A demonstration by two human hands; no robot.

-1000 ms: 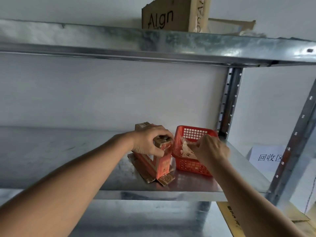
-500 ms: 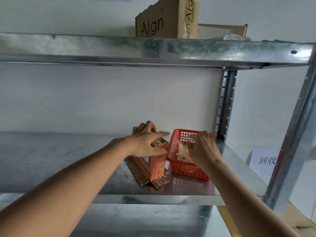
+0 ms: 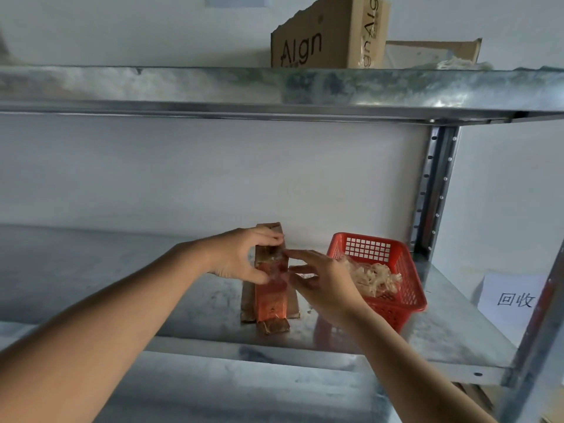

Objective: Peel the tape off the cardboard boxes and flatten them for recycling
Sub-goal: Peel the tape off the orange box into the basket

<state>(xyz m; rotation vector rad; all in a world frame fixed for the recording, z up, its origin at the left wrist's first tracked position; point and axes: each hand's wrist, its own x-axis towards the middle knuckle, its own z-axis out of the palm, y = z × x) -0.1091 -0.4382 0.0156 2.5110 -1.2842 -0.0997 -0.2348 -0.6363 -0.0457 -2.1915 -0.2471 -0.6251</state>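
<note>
A small orange and brown cardboard box (image 3: 271, 303) lies on the metal shelf (image 3: 152, 288), its flaps spread out around it. My left hand (image 3: 241, 257) grips the box's far end, fingers curled over the top and thumb along its left side. My right hand (image 3: 317, 282) is at the box's right side with its fingers stretched toward the top end, touching the box near the left fingertips. Whether it pinches tape there is hidden by blur.
A red plastic basket (image 3: 406, 288) with crumpled tape scraps (image 3: 372, 276) stands just right of the box. A tall brown carton (image 3: 329, 38) sits on the upper shelf. A shelf post (image 3: 433, 190) rises behind the basket, and a white paper sign (image 3: 512, 297) hangs at the right.
My right hand left the basket and moved left to the box. The box went from standing tilted to lying flat on the shelf, with my left hand shifted to its far end.
</note>
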